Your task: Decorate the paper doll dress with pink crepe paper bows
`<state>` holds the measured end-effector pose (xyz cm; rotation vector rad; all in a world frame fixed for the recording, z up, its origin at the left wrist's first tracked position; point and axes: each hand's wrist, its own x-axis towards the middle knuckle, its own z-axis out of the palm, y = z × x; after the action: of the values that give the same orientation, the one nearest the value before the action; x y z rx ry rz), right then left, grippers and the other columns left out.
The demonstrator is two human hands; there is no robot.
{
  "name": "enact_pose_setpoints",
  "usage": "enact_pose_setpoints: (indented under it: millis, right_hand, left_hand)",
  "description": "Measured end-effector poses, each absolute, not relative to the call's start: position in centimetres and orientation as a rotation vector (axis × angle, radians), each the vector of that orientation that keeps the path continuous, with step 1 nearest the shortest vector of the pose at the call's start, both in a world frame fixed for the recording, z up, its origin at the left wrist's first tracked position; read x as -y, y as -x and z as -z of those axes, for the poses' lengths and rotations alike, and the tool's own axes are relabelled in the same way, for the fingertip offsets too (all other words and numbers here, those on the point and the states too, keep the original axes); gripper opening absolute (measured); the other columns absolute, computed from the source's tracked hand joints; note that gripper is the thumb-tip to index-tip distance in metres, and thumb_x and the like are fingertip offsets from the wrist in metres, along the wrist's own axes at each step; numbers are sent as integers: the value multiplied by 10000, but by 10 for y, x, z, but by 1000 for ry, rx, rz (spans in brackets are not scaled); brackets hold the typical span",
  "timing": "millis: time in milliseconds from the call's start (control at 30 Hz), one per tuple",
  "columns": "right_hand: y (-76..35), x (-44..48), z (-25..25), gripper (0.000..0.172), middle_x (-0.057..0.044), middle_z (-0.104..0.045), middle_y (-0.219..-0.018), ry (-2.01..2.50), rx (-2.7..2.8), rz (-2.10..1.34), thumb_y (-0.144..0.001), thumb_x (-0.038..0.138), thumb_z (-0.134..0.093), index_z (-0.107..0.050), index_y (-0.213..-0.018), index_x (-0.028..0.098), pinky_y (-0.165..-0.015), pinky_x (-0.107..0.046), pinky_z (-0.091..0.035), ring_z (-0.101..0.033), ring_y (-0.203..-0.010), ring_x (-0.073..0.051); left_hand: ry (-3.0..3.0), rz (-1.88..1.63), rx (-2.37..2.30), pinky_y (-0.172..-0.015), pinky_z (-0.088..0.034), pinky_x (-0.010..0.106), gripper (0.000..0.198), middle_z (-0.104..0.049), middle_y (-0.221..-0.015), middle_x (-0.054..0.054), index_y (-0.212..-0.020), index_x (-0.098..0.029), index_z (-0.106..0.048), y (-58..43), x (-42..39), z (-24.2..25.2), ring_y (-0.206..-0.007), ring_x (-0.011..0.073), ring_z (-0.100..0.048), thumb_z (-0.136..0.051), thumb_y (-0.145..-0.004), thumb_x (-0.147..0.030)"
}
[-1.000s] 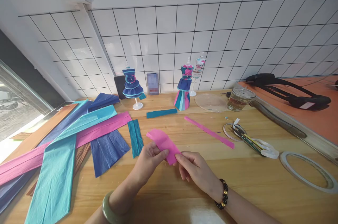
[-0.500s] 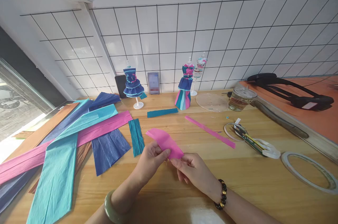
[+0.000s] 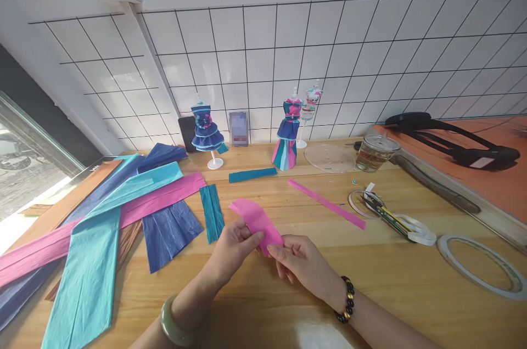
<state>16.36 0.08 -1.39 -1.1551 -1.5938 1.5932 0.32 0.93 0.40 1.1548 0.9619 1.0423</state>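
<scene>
A folded piece of pink crepe paper [image 3: 255, 218] is held just above the wooden table [image 3: 395, 283] near its front middle. My left hand [image 3: 233, 253], with a green bangle on the wrist, pinches the paper's near end from the left. My right hand [image 3: 302, 265], with a dark bead bracelet, pinches the same end from the right, fingers closed. The two hands' fingertips nearly touch.
Long pink, teal, blue and brown crepe sheets [image 3: 94, 217] lie at the left. A narrow pink strip [image 3: 327, 203], teal pieces [image 3: 212, 212], tape rolls [image 3: 480, 265], scissors [image 3: 389, 217], a glass cup [image 3: 376, 152] and two small dressed mannequins [image 3: 206, 129] stand further back.
Both hands have kept their pinch on the pink paper and shifted only slightly; the right fingers moved a little along its near edge.
</scene>
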Motion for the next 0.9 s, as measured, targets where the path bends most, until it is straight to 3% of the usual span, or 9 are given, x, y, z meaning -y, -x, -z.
enact_pose_setpoints:
  millis: [400,533,667,800,900]
  right_hand:
    - [-167,-3,19,485,45,-434,-412,1160,1585,-1543,-835,573,-390,-549,-634,161,-376,-188,-297,-392,-371,-75]
    - [-170,-4,11,408,32,-472,-498,1107,1594,-1413,-872,479,-393,-504,-628,171,-438,-203,-350,-421,-417,-76]
    - [-172,-6,7,166,-5,-568,-755,1054,1546,-1255,-884,300,-396,-521,-921,196,-588,-230,-439,-527,-595,-113]
    - [-173,-8,9,221,-44,-590,-952,974,1713,-1079,-870,171,-381,-539,-1012,228,-795,-273,-443,-559,-876,-158]
    - [-175,-8,11,282,-52,-581,-982,877,1827,-958,-856,113,-369,-589,-976,243,-840,-291,-430,-542,-947,-171]
  left_hand:
    - [-1171,-1007,-917,-636,-463,265,200,-688,-712,41,-817,-128,-609,-1,-10,-1,-662,169,-617,-650,-722,-299]
    - [-1119,-1017,-918,-646,-466,271,228,-692,-747,54,-843,-120,-615,1,-11,0,-684,175,-619,-672,-701,-289]
    - [-1086,-999,-892,-709,-468,296,283,-694,-800,67,-938,-116,-629,1,-11,1,-734,184,-622,-677,-700,-262]
    - [-1112,-962,-857,-747,-458,322,305,-688,-820,74,-972,-117,-636,0,-9,1,-737,185,-612,-678,-703,-254]
    - [-1121,-930,-838,-737,-456,315,316,-682,-819,76,-972,-114,-642,0,-8,0,-722,178,-603,-685,-697,-263]
